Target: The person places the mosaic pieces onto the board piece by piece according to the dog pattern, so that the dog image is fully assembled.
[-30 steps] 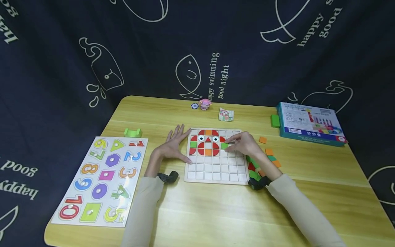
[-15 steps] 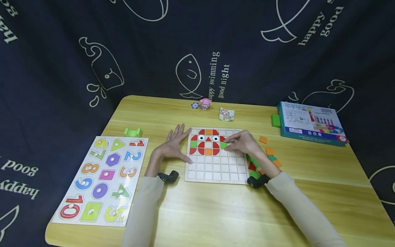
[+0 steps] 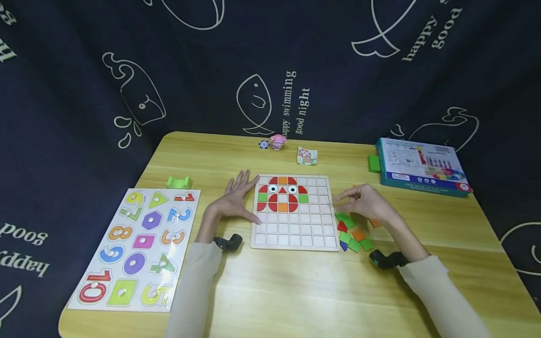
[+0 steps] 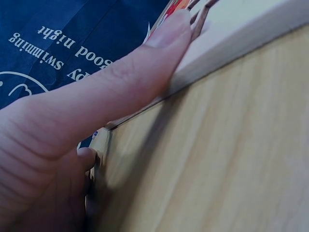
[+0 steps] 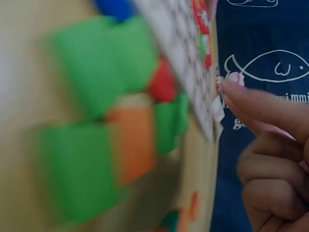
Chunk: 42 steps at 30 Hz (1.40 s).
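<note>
A white gridded board (image 3: 296, 230) lies mid-table, with red, orange and green tiles and two eye tiles forming a face in its upper left. My left hand (image 3: 234, 202) is spread along the board's left side, its fingertips at the top corner. The left thumb (image 4: 145, 67) presses over the board's edge in the left wrist view. My right hand (image 3: 367, 202) hovers just right of the board, index finger extended, other fingers bent, nothing visible between finger and thumb. Below it lie loose tiles: several green squares (image 5: 79, 169), an orange square (image 5: 135, 142) and a red piece (image 5: 163, 82).
A number puzzle board (image 3: 135, 249) lies at the left, a green block (image 3: 179, 182) behind it. A pink figurine (image 3: 277, 142), a blue-white token (image 3: 264, 144) and a pattern card (image 3: 306, 156) sit at the back. A toy box (image 3: 422, 166) with a green block (image 3: 374, 164) stands back right.
My right hand has let go of the green tile, now set in the board at the face's right side, and moved right off the board toward the loose tiles. The left hand has stayed put.
</note>
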Tool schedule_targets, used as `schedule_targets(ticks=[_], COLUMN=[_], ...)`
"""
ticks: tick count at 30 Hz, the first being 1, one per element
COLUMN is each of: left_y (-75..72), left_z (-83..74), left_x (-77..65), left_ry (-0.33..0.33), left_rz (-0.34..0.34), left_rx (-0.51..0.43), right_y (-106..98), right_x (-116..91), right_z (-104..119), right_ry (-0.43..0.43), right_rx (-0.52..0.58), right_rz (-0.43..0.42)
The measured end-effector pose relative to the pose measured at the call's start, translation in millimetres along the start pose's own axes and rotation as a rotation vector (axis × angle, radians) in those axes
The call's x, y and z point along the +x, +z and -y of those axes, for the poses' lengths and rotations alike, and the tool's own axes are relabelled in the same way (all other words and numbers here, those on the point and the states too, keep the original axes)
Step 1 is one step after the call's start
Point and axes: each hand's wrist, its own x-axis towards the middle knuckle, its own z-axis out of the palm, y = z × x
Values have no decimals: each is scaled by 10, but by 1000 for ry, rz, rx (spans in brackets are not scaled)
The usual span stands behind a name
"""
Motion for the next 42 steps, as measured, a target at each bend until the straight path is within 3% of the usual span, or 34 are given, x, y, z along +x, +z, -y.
schedule_targets(ticks=[4,11,17,24,29,35,42], left_y=[-9,5,25,28,22,20,14], left_z=[21,17,14,47,50,33,28], left_x=[-12,-9,-2,7,3,0,-4], left_ry=[-2,13,17,14,14,14,18], left_rz=[-5,-10,-6,-13,-10,-11,-7], left_rx=[11,0,-12,-14,-14,-7,-9], right_y=[56,160,153,197,224,133,108], right_x=[-214,-316,-350,-308,-289,-283,-313], right_z=[-179,-279,-278,-241,-229,-245,-233], right_ry=[16,62,125,116,119,55,63], right_rx=[-28,-58,-75,5,-6,-21,-76], right_rz=[80,-51,-62,-23,4,63,7])
